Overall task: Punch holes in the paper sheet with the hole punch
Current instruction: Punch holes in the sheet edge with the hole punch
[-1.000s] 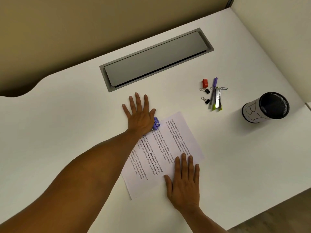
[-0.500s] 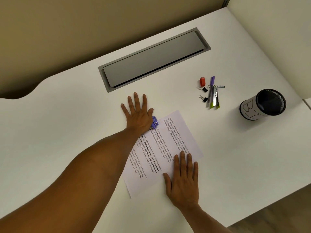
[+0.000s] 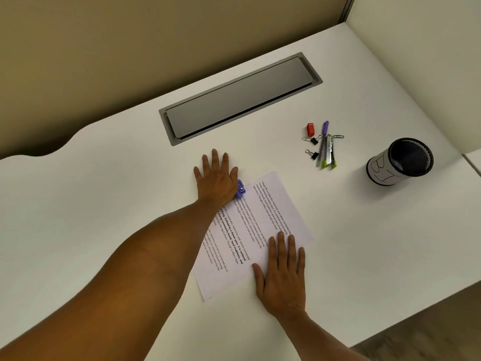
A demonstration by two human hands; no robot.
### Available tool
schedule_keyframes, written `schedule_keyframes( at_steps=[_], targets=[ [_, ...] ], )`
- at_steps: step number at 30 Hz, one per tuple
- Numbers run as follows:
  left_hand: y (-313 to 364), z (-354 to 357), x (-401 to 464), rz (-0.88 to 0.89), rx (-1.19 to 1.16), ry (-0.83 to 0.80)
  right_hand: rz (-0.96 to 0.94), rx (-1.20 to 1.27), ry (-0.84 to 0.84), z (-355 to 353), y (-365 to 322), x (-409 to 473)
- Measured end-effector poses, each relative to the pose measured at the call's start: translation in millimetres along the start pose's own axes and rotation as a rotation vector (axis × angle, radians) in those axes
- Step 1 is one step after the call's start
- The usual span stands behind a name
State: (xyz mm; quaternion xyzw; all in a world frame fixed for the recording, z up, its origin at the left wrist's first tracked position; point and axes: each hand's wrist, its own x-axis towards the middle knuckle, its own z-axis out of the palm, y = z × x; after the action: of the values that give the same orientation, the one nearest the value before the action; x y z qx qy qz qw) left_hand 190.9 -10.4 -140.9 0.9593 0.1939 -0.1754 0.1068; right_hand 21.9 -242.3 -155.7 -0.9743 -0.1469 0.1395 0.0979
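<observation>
Low in the frame, the right hand (image 3: pixel 282 277) lies flat, fingers straight and together, on the near edge of the printed paper sheet (image 3: pixel 256 230) at centre. Above it, the left hand (image 3: pixel 216 178), fingers spread, presses the purple hole punch (image 3: pixel 240 189) at the sheet's far edge. A mesh pen cup (image 3: pixel 400 161) lies at right on the white desk (image 3: pixel 104 204).
</observation>
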Motion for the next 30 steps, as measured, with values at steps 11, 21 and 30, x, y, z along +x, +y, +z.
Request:
schedule_keyframes(
  at_steps=[11, 21, 30],
  targets=[
    [-21.6, -30.3, -33.1, -0.156, -0.412, 0.172, -0.012, 0.009, 0.015, 0.3, 1.4, -0.9],
    [-54.9, -7.4, -86.5, -0.067, -0.186, 0.045, -0.029, 0.020, 0.046, 1.6, 1.7, -3.4],
    [-49.3, -4.2, -90.6, -0.050, -0.138, -0.011, -0.018, 0.020, 0.047, 3.4, 0.7, -4.1]
  ],
)
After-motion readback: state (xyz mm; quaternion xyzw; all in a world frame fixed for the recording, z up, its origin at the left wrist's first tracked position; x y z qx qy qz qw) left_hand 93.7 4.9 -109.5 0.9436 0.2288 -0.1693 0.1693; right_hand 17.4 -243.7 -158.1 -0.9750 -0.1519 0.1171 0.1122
